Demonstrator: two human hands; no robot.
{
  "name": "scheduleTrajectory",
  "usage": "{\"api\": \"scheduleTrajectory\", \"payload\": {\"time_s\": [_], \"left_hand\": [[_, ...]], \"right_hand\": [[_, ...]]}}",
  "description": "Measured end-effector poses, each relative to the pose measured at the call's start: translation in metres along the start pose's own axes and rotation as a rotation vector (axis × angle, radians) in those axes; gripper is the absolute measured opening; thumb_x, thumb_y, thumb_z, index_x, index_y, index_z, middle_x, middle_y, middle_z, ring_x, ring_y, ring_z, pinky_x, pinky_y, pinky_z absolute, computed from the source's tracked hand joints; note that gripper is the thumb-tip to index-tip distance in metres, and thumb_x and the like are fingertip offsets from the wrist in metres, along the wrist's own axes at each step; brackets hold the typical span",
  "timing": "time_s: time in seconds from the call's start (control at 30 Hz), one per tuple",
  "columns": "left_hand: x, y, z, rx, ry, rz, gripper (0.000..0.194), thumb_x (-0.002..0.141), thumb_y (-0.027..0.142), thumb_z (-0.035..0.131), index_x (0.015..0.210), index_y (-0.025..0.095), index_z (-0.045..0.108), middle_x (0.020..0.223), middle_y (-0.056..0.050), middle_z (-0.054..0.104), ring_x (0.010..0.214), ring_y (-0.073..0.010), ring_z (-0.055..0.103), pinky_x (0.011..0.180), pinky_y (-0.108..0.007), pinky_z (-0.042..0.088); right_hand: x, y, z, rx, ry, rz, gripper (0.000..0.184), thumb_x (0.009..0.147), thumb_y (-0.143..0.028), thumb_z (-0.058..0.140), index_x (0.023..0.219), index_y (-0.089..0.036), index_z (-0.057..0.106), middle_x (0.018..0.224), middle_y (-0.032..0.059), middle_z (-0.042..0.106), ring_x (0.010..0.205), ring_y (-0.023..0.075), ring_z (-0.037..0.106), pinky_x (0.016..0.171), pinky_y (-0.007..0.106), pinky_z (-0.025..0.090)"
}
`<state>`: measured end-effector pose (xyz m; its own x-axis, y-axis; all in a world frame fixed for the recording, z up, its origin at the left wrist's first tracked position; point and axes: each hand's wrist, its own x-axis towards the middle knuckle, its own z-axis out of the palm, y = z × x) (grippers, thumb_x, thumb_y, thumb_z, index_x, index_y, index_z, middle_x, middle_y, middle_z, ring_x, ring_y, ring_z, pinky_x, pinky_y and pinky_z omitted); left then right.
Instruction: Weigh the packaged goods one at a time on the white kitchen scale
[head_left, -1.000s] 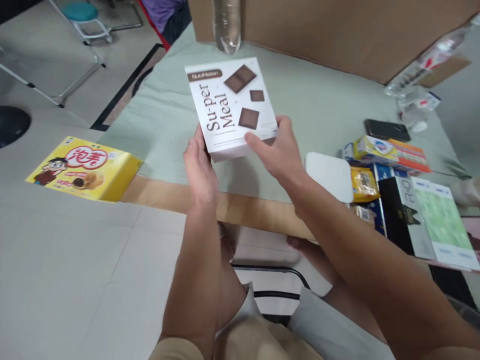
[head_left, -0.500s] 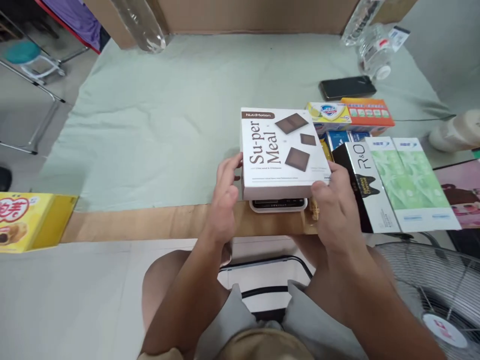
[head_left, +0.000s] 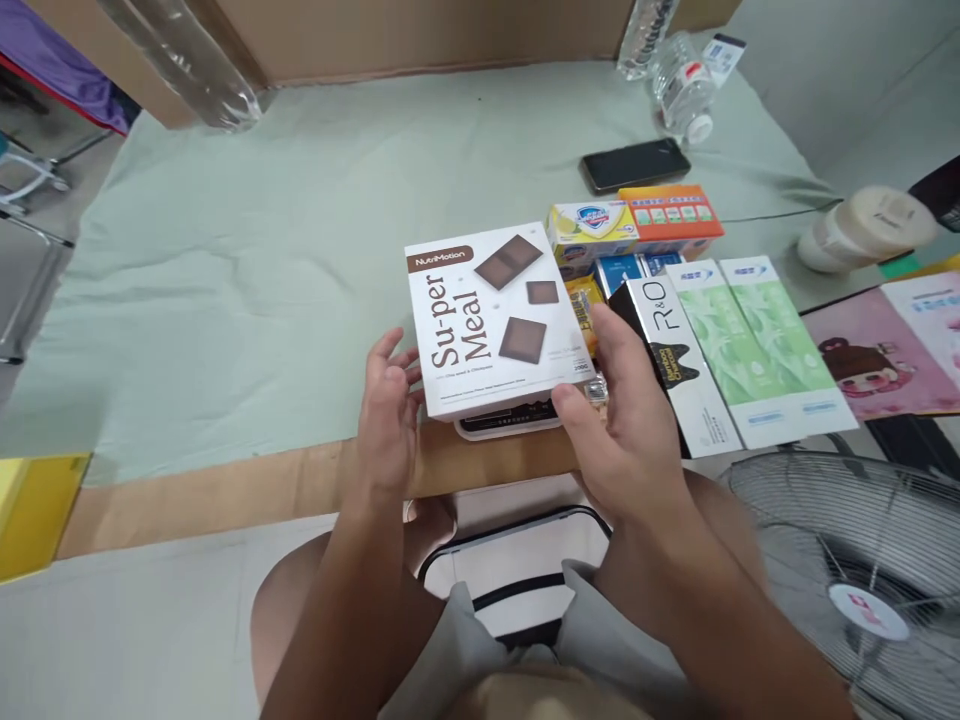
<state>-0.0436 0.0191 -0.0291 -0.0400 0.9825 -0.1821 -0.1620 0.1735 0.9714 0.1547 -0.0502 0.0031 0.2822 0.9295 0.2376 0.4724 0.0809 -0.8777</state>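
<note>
A white snack box [head_left: 491, 315] printed "Su-per Meal" with brown squares lies flat on a small white kitchen scale [head_left: 506, 425], hiding most of it. Beside the box's left edge is my left hand [head_left: 386, 420], open, fingers apart and curved. My right hand [head_left: 630, 400] is open at the lower right corner, its thumb apart from the fingers. Whether the fingertips still touch the box, I cannot tell. A yellow packet [head_left: 583, 305] shows partly between the box and my right hand.
Right of the box are a black-and-white R&O box [head_left: 679, 365], green-and-white boxes [head_left: 772, 340], yellow soap boxes [head_left: 592, 225] and an orange box [head_left: 670, 215]. Farther back lie a phone [head_left: 636, 165] and a plastic bottle [head_left: 684, 90]. A fan [head_left: 862, 570] stands at lower right.
Both hands held the box by its sides earlier; now the fingers have loosened and spread away from it. The box is lower on the scale. The camera view has turned right.
</note>
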Motion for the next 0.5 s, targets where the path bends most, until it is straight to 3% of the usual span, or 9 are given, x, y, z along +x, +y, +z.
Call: {"api": "scheduleTrajectory", "payload": {"time_s": [0.13,0.3,0.4,0.5], "left_hand": [[0.009,0.002,0.008,0.012,-0.066,0.000,0.063,0.091,0.068,0.063,0.137,0.025,0.058,0.119,-0.009,0.077,0.118,-0.0315,0.073,0.096,-0.043,0.061],[0.010,0.012,0.019,0.051,-0.098,0.057,0.056,0.081,0.062,0.080,0.117,0.022,0.065,0.116,-0.009,0.079,0.114,-0.0319,0.074,0.094,-0.044,0.062],[0.000,0.029,0.025,0.040,-0.108,0.179,0.057,0.075,0.059,0.087,0.116,0.026,0.067,0.117,-0.007,0.079,0.108,-0.0306,0.076,0.092,-0.046,0.064],[-0.008,0.057,0.036,0.005,-0.158,0.294,0.059,0.068,0.053,0.095,0.117,0.032,0.068,0.118,-0.002,0.079,0.104,-0.0303,0.077,0.093,-0.050,0.066]], "right_hand": [[0.007,-0.004,0.002,-0.068,-0.087,0.039,0.060,0.095,-0.043,0.063,0.150,-0.025,0.050,0.157,0.0140,0.059,0.149,0.0337,0.054,0.123,0.062,0.047],[0.009,-0.003,0.003,-0.070,-0.109,0.013,0.064,0.090,-0.045,0.064,0.148,-0.022,0.052,0.158,0.0179,0.056,0.150,0.0353,0.052,0.123,0.064,0.045],[0.010,-0.012,-0.010,-0.033,-0.067,-0.075,0.062,0.091,-0.042,0.064,0.148,-0.022,0.052,0.160,0.0172,0.054,0.153,0.0334,0.048,0.126,0.061,0.043],[0.013,-0.025,-0.033,0.030,-0.005,-0.205,0.056,0.093,-0.037,0.063,0.147,-0.027,0.053,0.159,0.0109,0.055,0.156,0.0316,0.044,0.131,0.058,0.037]]}}
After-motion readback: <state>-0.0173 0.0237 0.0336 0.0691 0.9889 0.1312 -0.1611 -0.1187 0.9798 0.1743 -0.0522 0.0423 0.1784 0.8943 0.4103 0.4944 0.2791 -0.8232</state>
